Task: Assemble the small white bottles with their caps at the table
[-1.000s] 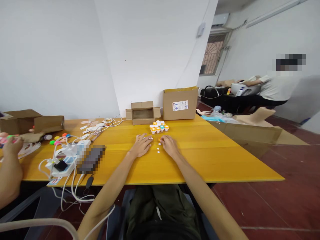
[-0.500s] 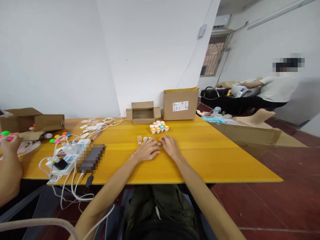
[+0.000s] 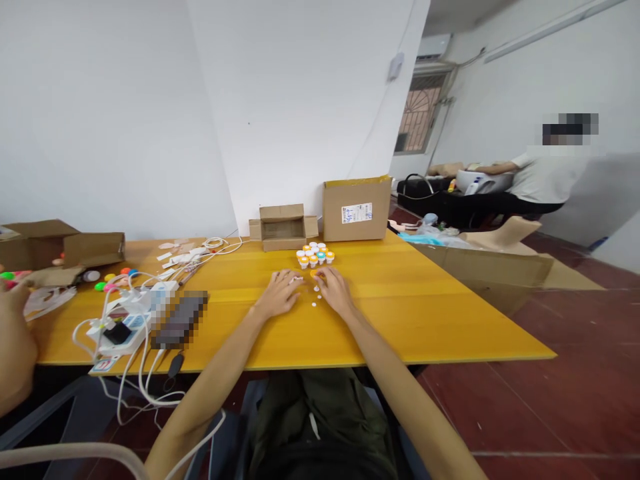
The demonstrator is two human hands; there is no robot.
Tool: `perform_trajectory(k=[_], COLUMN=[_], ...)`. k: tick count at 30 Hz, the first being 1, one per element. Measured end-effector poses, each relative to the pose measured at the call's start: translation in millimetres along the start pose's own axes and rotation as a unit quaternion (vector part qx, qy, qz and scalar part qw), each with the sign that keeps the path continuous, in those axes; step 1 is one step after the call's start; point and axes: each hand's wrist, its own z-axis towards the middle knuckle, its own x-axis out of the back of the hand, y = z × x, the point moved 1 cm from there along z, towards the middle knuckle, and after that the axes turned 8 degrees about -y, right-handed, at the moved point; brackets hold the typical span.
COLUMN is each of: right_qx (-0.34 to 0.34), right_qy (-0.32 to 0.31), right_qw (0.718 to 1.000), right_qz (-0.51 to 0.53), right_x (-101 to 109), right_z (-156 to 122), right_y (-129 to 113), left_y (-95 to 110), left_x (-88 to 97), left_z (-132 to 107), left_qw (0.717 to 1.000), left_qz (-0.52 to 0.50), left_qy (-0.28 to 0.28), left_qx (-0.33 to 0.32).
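Observation:
Both my hands rest palm down on the yellow table [image 3: 410, 313], close together near its middle. My left hand [image 3: 278, 293] has its fingers stretched forward and touches a small white piece [image 3: 296, 279] at the fingertips. My right hand [image 3: 334, 291] has its fingers curled over a small orange cap [image 3: 314, 273]. A few tiny white discs [image 3: 315, 297] lie between the two hands. Just beyond the fingers stands a cluster of small bottles [image 3: 314, 255] with orange, white and teal caps.
A small open carton [image 3: 283, 227] and a taller closed carton [image 3: 356, 209] stand by the wall. At left lie a power strip with white cables [image 3: 125, 323], coloured caps [image 3: 114, 280] and more cartons [image 3: 60, 243]. Another person's hand [image 3: 13, 320] is at far left; one more sits at far right [image 3: 545, 177].
My left hand slid right toward the white discs half a second ago, then drew back left, uncovering them. My right hand stayed near the orange cap. The view shifted slightly.

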Motion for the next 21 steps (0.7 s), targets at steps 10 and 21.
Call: perform_trajectory(k=[10,21], right_qx=[-0.017,0.031], right_qy=[-0.052,-0.078], right_qw=[0.998,0.995], right_qz=[-0.023,-0.044], right_x=[2,-3], right_z=[-1,-2], right_y=[-6,-14], left_y=[-21,-31], left_x=[-1.9,-7.6], left_z=[-5,-7], left_qw=[0.998,0.993], left_qz=[0.002,-0.006], left_qy=[-0.010,0.018], left_qx=[0.066,0.114])
